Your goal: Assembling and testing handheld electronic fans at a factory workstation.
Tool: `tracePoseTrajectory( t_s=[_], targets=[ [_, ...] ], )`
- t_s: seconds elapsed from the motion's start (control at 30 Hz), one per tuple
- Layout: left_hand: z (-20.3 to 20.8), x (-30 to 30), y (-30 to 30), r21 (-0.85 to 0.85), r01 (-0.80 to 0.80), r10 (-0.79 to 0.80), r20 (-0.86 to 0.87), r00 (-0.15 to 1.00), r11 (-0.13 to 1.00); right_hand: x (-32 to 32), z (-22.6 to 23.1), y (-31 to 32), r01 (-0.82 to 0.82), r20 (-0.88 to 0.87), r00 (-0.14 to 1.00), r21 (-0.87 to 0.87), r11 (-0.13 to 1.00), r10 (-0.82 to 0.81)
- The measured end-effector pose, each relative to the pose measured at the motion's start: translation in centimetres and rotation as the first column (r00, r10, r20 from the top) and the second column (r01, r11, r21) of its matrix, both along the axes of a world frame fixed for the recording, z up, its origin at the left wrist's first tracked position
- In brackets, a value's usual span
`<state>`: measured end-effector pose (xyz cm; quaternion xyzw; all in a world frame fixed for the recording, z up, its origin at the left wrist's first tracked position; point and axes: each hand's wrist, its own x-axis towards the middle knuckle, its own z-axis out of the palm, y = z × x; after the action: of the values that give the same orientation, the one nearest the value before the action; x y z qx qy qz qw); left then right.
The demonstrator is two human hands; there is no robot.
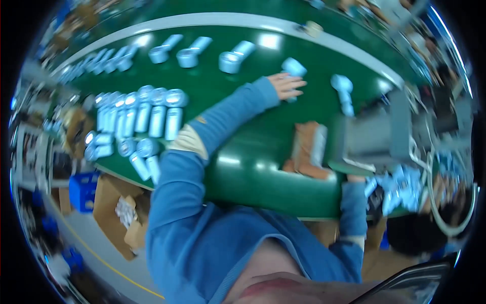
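Partly beneath the left hand (pixel 287 87) lay a pale device (pixel 293 66); whether the fingers gripped it could not be told. It looked light, stiff, slippery, best held by its slimmer end. The grey machine (pixel 377 134) mostly hid the right hand (pixel 356 178), its grip unreadable.

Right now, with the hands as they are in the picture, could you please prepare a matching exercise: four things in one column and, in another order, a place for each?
Things
1. Left hand
2. Right hand
3. Blue crate
4. Brown object

Places
A. Left of the cardboard box
B. Mostly hidden at the near edge of the grey machine
C. On the green table, just left of the machine
D. At a pale device

Pairs: 1-D, 2-B, 3-A, 4-C
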<state>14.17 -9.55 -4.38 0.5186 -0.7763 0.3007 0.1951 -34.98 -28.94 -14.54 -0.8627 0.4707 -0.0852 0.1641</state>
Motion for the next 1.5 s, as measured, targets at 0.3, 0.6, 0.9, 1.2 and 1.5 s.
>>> tracePoseTrajectory(
  t_s=[0.3,0.6,0.9,1.2,1.5],
  targets=[
    [0.9,-2.9,-3.4,0.325,0.057,0.190,-0.678,0.710,0.944,1.9,4.0,2.6,0.002,0.154,0.988,-0.002,1.000,-0.002],
    [5.7,-11.2,11.1,0.532,0.216,0.557,-0.827,-0.073,0.819,2.6,6.3,2.4,-0.012,0.187,0.982,-0.075,0.997,0.026],
    [1.8,-9.6,5.9,0.753,-0.141,0.593,-0.372,0.714,0.642,4.1,8.2,3.4,-0.012,0.291,0.956,-0.115,0.993,0.045],
    [1.9,-13.5,15.7,0.413,-0.010,0.397,-0.868,0.299,0.911,2.2,3.7,0.0,-0.066,0.077,0.993,-0.297,0.952,0.093],
    [-0.2,-13.3,15.8,0.010,-0.046,0.016,-0.991,0.136,0.999,3.9,7.7,3.5,-0.054,0.313,0.936,-0.317,0.947,0.158]
  ],
)
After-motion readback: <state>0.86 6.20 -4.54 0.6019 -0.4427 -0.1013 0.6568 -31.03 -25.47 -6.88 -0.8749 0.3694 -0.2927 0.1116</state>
